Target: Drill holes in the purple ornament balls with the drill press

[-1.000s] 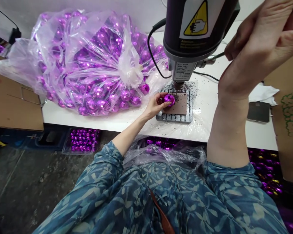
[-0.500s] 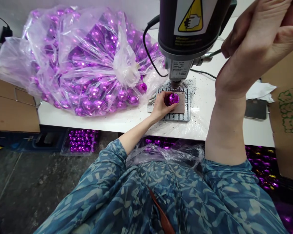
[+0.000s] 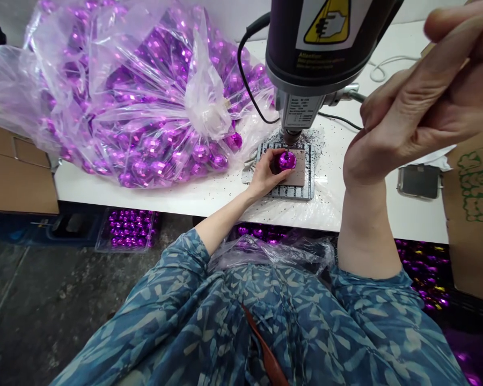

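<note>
Left hand [image 3: 263, 172] closed tight around a glossy purple faceted bauble [image 3: 286, 161], steadied right under the steel drill bit [image 3: 290, 138] for boring; right hand [image 3: 418, 102] raised, curled around the steel feed lever [image 3: 346, 97] of the black bench drill press [image 3: 309, 59].

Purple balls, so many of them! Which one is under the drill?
The shiny purple ball held in the left hand, directly beneath the drill bit. The rest sit away from it, most heaped in the clear plastic bag.

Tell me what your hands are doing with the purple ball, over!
Left hand gripping shiny purple ball under drill press chuck. Right hand up by feed lever. Black grit scattered around metal grid plate.
</note>
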Available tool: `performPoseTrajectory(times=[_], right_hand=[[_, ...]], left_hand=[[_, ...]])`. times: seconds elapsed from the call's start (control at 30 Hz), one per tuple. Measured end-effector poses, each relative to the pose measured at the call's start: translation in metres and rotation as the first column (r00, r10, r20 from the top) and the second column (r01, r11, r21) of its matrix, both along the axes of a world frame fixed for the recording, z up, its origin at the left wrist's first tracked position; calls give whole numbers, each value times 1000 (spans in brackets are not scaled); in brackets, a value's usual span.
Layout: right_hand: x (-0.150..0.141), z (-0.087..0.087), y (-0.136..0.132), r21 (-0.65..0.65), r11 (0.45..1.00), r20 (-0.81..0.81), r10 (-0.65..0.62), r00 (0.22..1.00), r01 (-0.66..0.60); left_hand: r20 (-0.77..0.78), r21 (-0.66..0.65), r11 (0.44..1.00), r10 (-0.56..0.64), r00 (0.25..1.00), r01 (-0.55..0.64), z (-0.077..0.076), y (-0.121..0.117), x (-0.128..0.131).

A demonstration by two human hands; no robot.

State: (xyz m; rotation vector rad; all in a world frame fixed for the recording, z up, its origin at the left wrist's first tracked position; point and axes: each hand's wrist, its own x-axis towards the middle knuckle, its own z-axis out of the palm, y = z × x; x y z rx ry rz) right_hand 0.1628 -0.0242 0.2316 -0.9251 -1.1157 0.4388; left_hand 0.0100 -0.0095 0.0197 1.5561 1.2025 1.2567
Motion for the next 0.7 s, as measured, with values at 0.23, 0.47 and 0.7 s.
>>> performPoseTrajectory(times=[0.23, 0.47, 0.7], right_hand=[[-2, -19, 4, 47, 998, 28, -53, 998, 52], [6, -45, 10, 129, 991, 27, -27, 999, 23], [11, -67, 24, 85, 996, -23, -9, 1000, 11]], left_hand=[[1, 6, 1000, -14, 1000, 14, 2, -1, -2], [9, -2, 1000, -31, 999, 31, 2, 0, -2], [34, -5, 999, -32, 999, 32, -2, 1, -2]])
